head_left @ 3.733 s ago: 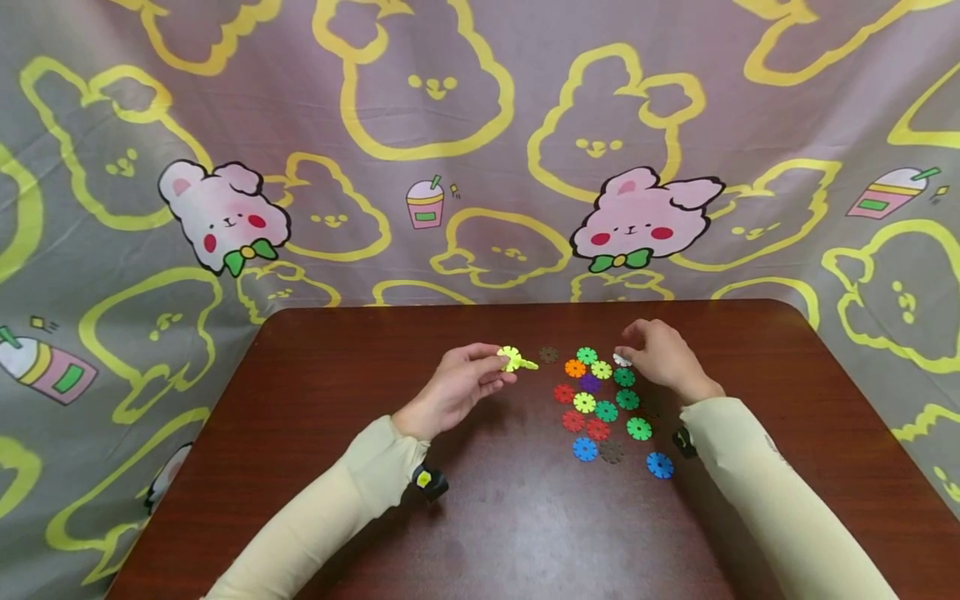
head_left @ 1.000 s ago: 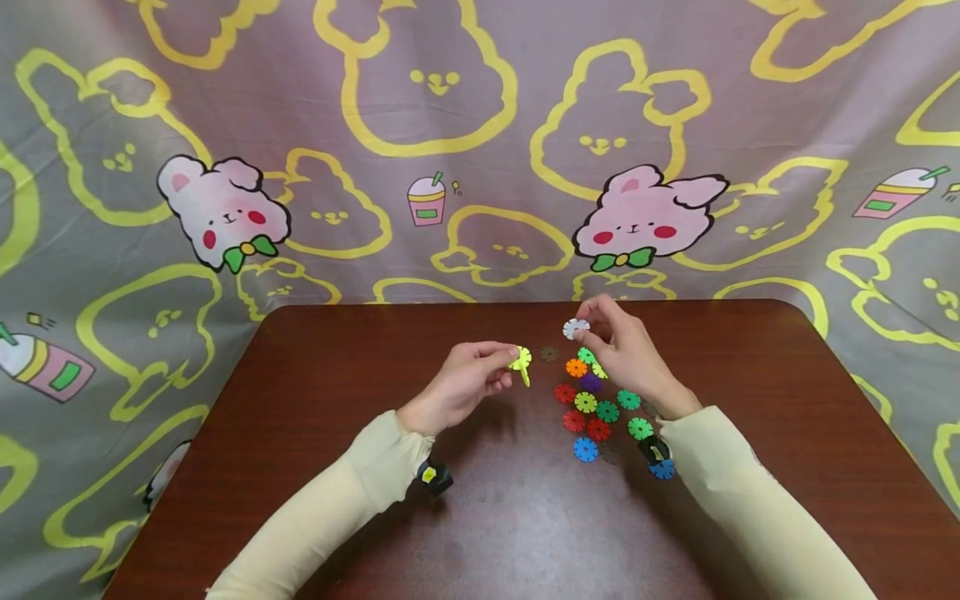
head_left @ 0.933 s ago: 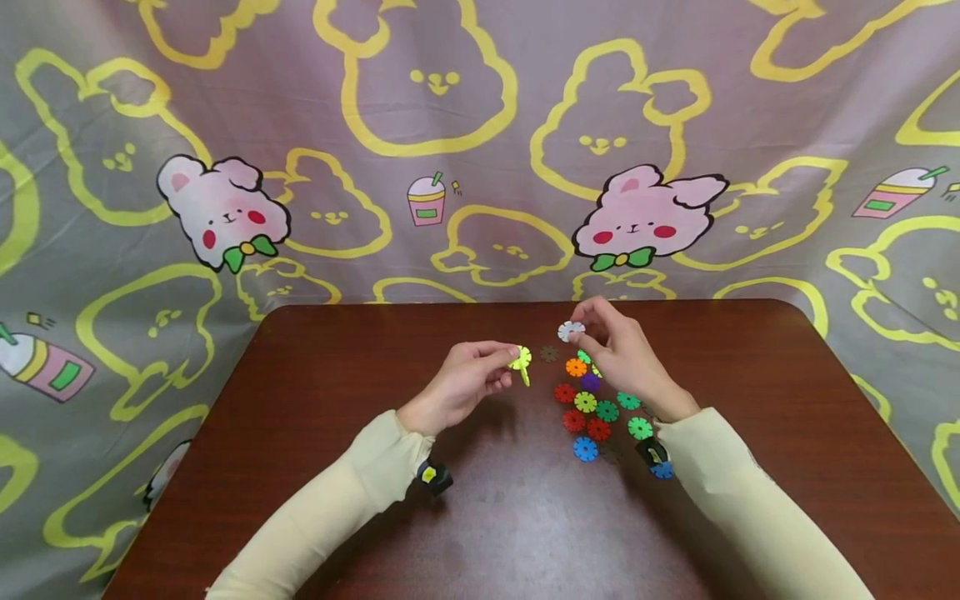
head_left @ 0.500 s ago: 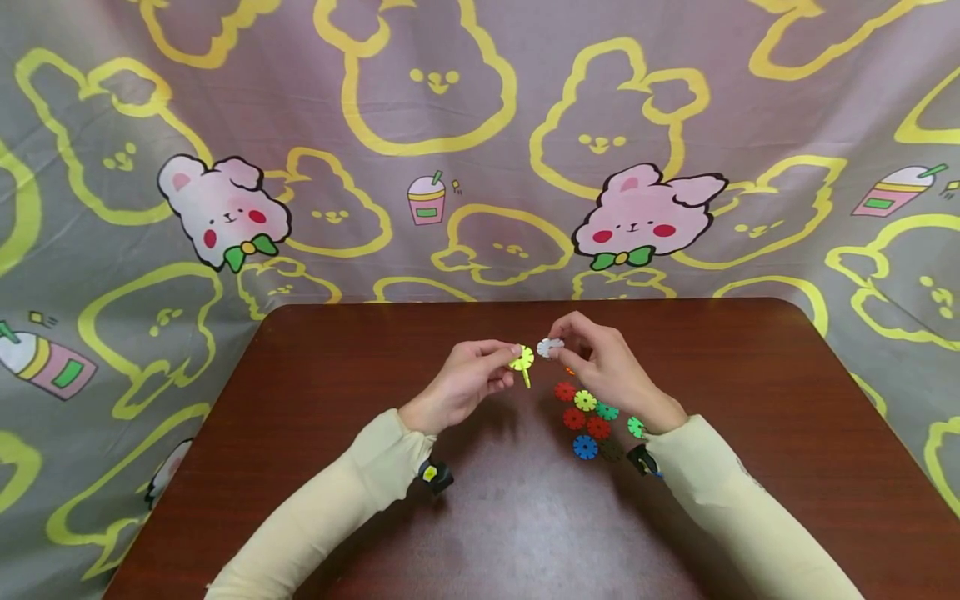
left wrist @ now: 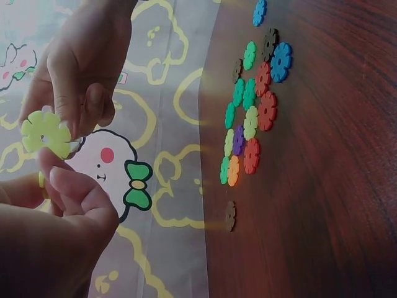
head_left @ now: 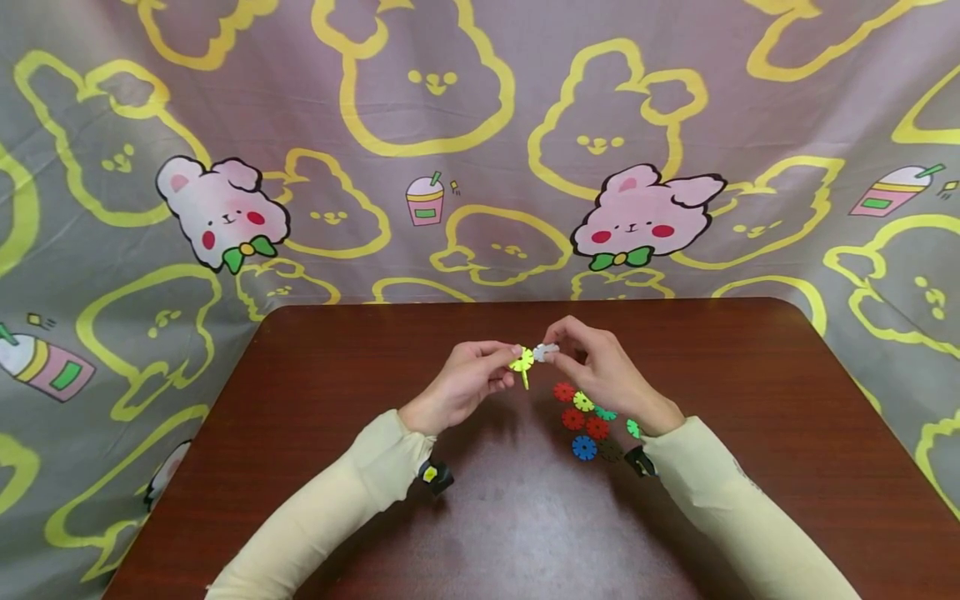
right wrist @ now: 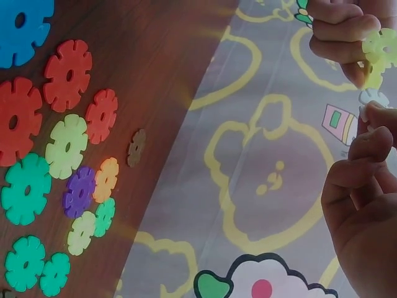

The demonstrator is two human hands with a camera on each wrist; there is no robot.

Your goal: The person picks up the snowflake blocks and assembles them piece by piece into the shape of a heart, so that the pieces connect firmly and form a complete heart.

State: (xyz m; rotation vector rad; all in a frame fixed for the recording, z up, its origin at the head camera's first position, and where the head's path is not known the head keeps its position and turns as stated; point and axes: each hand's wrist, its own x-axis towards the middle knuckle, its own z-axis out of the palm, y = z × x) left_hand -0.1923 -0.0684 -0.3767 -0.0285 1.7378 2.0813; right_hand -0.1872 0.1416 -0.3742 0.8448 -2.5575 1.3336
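My left hand point(head_left: 457, 387) pinches a yellow notched snowflake disc point(head_left: 523, 359) between thumb and fingers, above the table. A second yellow disc point(head_left: 526, 380), seen edge-on, is joined to it and points down. My right hand point(head_left: 611, 375) pinches a white snowflake disc point(head_left: 544, 353), whose left edge meets the yellow disc's right edge. In the right wrist view the white disc point(right wrist: 372, 97) is at the yellow pair; whether their notches interlock I cannot tell. From the left wrist, the yellow disc point(left wrist: 54, 131) covers most of the white one.
Loose discs lie flat on the brown table point(head_left: 337, 467), among them red point(right wrist: 68, 76), blue point(head_left: 585, 447), purple point(right wrist: 79, 192) and orange point(right wrist: 106, 180); my right hand hides several in the head view. A brown disc point(left wrist: 231, 216) lies apart. Patterned cloth point(head_left: 480, 183) hangs behind the table.
My right hand has picked up the white disc from the table's right side and carried it left to the yellow disc. My left hand has turned the yellow pair, staying nearly in place.
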